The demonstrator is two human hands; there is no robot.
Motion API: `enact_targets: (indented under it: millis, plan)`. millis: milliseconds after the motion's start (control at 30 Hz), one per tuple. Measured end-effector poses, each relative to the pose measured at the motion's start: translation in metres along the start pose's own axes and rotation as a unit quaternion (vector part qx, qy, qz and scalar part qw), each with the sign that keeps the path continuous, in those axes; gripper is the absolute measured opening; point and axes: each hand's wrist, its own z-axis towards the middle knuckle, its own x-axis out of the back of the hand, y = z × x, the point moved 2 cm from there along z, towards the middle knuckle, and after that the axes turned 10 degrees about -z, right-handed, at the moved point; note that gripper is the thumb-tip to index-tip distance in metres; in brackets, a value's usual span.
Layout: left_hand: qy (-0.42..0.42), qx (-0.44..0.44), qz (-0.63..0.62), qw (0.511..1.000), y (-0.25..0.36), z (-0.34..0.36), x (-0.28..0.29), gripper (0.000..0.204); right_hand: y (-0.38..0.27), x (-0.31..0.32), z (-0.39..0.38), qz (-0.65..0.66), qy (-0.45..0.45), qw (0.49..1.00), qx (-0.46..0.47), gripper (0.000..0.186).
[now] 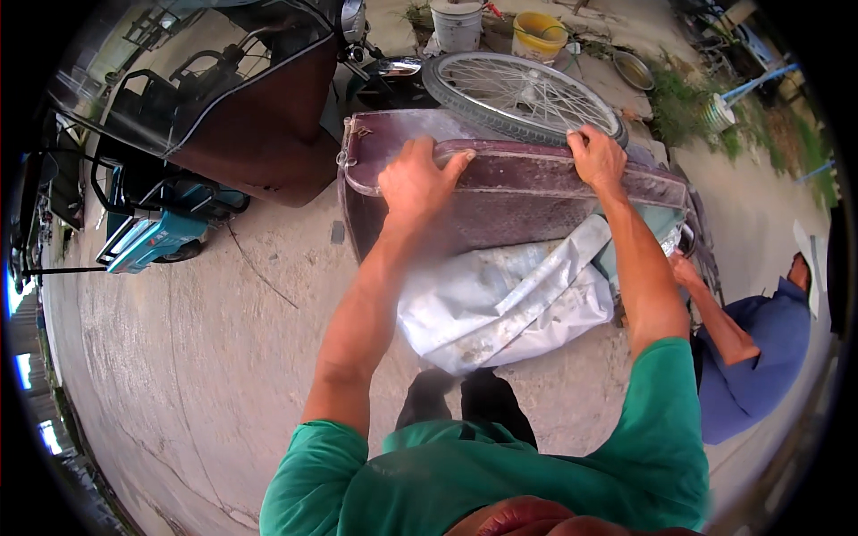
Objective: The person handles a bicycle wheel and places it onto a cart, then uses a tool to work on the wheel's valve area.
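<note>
Maroon box (500, 219), scuffed and dusty, with rounded corners and a raised rim (518, 152), on the concrete floor (259, 339) directly in front of the person. Both hands grasp its rim, well apart. The left hand (416, 180) has its fingers curled around the edge, thumb pointing right along it; the right hand (599, 163) has its fingers bent over the top. Both forearms reach forward, elbows slightly bent. A crumpled white sheet (500, 308) lies at the near side; a spoked wheel (531, 93) lies flat just beyond. A small marking shows on a teal vehicle (159, 243) at left. At right, a co-worker (755, 362) in blue reaches toward the box's end.
</note>
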Motion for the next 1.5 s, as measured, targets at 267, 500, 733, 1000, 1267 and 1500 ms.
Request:
enact_targets:
  millis: [267, 500, 733, 1000, 1267, 1500]
  plan:
    - [0.007, -0.078, -0.007, 0.997, -0.013, 0.041, -0.057, 0.063, 0.045, -0.024, -0.004, 0.181, 0.085, 0.978, 0.063, 0.037]
    - [0.055, -0.171, 0.012, 0.984, -0.053, 0.081, -0.102, 0.059, 0.054, -0.144, -0.348, 0.607, -0.136, 0.77, -0.14, 0.032]
    - [-0.003, -0.239, 0.013, 0.971, -0.08, 0.126, -0.135, 0.064, 0.065, -0.182, -0.869, 0.434, -0.217, 0.636, -0.599, 0.023]
    - [-0.21, -0.342, -0.03, 0.915, -0.162, -0.046, -0.216, 0.063, -0.072, -0.197, -1.126, 0.589, -0.1, 0.292, -0.747, 0.013]
    - [-0.556, -0.171, 0.069, 0.81, -0.262, -0.246, -0.191, 0.071, -0.206, -0.223, -1.018, 0.501, -0.181, 0.463, -0.709, 0.017]
    - [-0.404, -0.186, -0.069, 0.893, -0.268, -0.2, -0.256, 0.056, -0.202, -0.21, -1.003, 0.482, -0.111, 0.469, -0.732, 0.02]
